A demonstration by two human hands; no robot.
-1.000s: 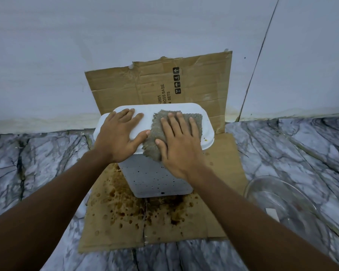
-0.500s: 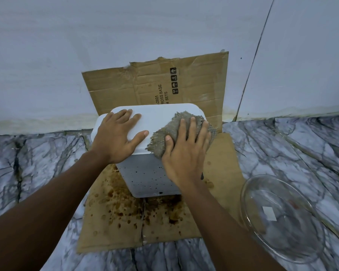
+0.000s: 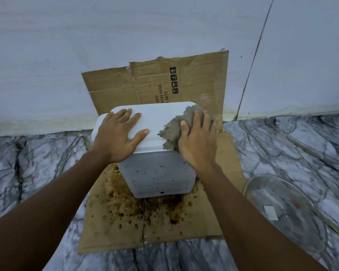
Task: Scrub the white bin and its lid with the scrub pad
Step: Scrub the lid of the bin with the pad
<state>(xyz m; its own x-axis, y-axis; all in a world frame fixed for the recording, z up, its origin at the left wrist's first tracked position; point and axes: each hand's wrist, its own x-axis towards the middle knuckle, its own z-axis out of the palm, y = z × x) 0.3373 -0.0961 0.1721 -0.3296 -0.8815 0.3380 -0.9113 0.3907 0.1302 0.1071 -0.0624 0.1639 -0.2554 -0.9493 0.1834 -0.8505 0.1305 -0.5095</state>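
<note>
- White bin (image 3: 159, 177) stands on a flat sheet of cardboard (image 3: 125, 227) spread over a grey-veined marble surface (image 3: 27, 163). Its near wall is speckled with dark spots.
- The cardboard in front of the bin is blotched with brown stains.
- At the right a clear glass bowl (image 3: 249, 184) sits on the marble. It has a small white label (image 3: 271, 212) that is too blurred to read, and its far side runs out of view.
- The lid (image 3: 157, 118) is on the bin.
- The left hand (image 3: 117, 139) lies flat on the lid's left half, fingers straight and spread.
- The right hand (image 3: 198, 141) presses the grey scrub pad (image 3: 176, 128) onto the lid's right far corner, fingers close together on top. Their tips are hard to make out.
- Behind, a second cardboard sheet (image 3: 200, 81) leans upright against the pale wall (image 3: 106, 36). It is printed "ROSS BASE", "2601" and "SETS", beside handling symbols and a "4". The lid cuts off the start of each line.
</note>
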